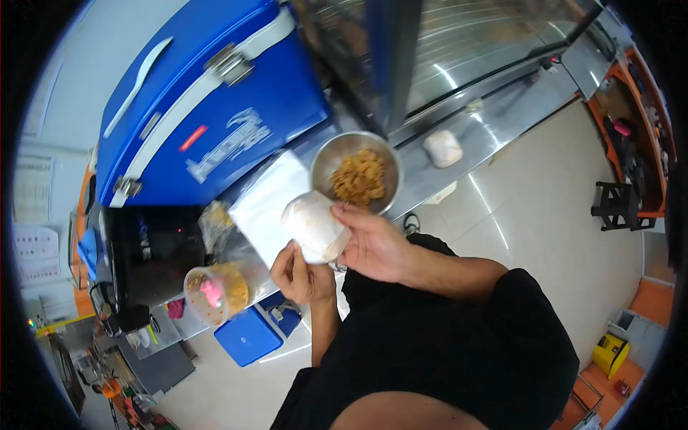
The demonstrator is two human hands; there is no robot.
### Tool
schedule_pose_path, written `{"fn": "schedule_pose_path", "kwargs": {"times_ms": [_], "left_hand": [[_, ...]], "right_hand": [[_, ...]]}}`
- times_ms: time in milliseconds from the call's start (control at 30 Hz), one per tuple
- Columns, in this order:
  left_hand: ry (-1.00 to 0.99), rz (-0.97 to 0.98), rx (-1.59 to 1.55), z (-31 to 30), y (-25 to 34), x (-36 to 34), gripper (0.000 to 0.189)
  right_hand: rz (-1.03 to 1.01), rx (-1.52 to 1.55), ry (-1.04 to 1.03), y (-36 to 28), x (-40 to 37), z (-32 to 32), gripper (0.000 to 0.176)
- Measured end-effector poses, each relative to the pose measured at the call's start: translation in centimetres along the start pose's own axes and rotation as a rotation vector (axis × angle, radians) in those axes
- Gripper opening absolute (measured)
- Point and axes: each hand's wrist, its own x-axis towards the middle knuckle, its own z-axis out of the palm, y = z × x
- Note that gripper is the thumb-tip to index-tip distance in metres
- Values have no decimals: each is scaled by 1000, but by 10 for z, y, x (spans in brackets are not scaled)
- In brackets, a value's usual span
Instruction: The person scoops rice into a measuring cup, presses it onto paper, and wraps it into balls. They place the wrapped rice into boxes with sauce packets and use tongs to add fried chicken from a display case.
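A white paper-wrapped bundle point(312, 223) is held between both hands above the steel counter. My left hand point(299, 276) pinches its lower left side. From the right, my right hand point(373, 242) grips the bundle with the thumb and fingers. Just behind it stands a metal bowl point(321, 159) with brown shredded food point(358, 178) in it. White paper sheets point(261, 204) lie under and to the left of the bundle. Another wrapped bundle point(443, 149) rests on the counter to the right of the bowl.
A large blue cooler box point(251, 107) fills the upper left, a white plastic utensil point(140, 82) on it. A clear tub point(216, 292) with orange contents and a pink item stands at the counter's left part. A glass cabinet point(473, 43) rises behind; a black stool point(616, 206) is at right.
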Motion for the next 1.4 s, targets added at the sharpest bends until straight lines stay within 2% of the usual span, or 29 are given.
{"fn": "schedule_pose_path", "kwargs": {"times_ms": [100, 133, 200, 233, 333, 433, 467, 500, 567, 633, 700, 733, 767, 800, 833, 867, 933, 967, 1033, 1067, 1100, 1167, 1233, 1333, 1400], "left_hand": [[7, -21, 25, 24, 44, -6, 26], [-16, 3, -55, 35, 56, -6, 25], [-15, 58, -241, 67, 75, 1, 22], [-89, 73, -204, 78, 88, 8, 19], [-108, 76, -379, 129, 104, -10, 14], [-290, 31, -391, 159, 130, -21, 11], [-317, 36, -419, 172, 130, -30, 13], [-311, 37, -423, 181, 133, -35, 13], [-436, -41, -459, 193, 140, -49, 12], [-499, -104, -520, 204, 141, -67, 11], [-728, -312, -538, 207, 148, -63, 21], [-912, -277, -509, 209, 139, -69, 51], [-921, -265, -520, 214, 133, -73, 51], [-896, -262, -399, 219, 129, -77, 65], [-865, -257, -285, 228, 125, -81, 80], [-888, -352, -291, 237, 121, -86, 99], [-941, -340, -315, 257, 111, -84, 100], [-992, -339, -319, 265, 108, -84, 101], [-1071, -324, -244, 273, 109, -88, 101], [-1049, -329, -259, 277, 111, -90, 99], [-1026, -328, -277, 283, 115, -91, 97], [-984, -317, -291, 292, 130, -96, 92], [-900, -286, -313, 303, 153, -101, 92], [-876, -358, -371, 328, 223, -104, 92], [-897, -388, -418, 353, 269, -120, 92]], "right_hand": [[58, -43, 20, -39, -37, 0, 36], [70, -46, 26, -52, -48, 1, 36], [-5, -46, 68, -78, -67, 1, 44], [-1, -51, 70, -90, -74, -2, 44], [-171, -33, 16, -125, -93, -28, 48], [-195, 36, -57, -160, -111, -58, 48], [-282, -16, 88, -166, -119, -55, 46], [-284, -23, 86, -173, -124, -59, 46], [-451, -124, 186, -184, -132, -75, 44], [-511, -138, 218, -196, -131, -97, 45], [-572, -148, 248, -210, -128, -117, 45], [-623, -240, 314, -223, -125, -125, 46], [-673, -333, 384, -234, -120, -133, 47], [-748, -371, 475, -244, -114, -142, 49], [-771, -370, 481, -254, -107, -156, 49], [-803, -572, 642, -266, -103, -171, 49], [-843, -953, 906, -284, -90, -181, 49], [-845, -953, 909, -289, -87, -180, 49], [-694, -1163, 875, -290, -85, -180, 51], [-742, -1241, 841, -290, -83, -185, 55], [-743, -1229, 840, -293, -85, -187, 55], [-703, -979, 753, -306, -94, -190, 55], [-755, -987, 737, -319, -109, -200, 52], [-794, -858, 657, -361, -155, -206, 51], [-744, -643, 618, -397, -190, -210, 54]]}}
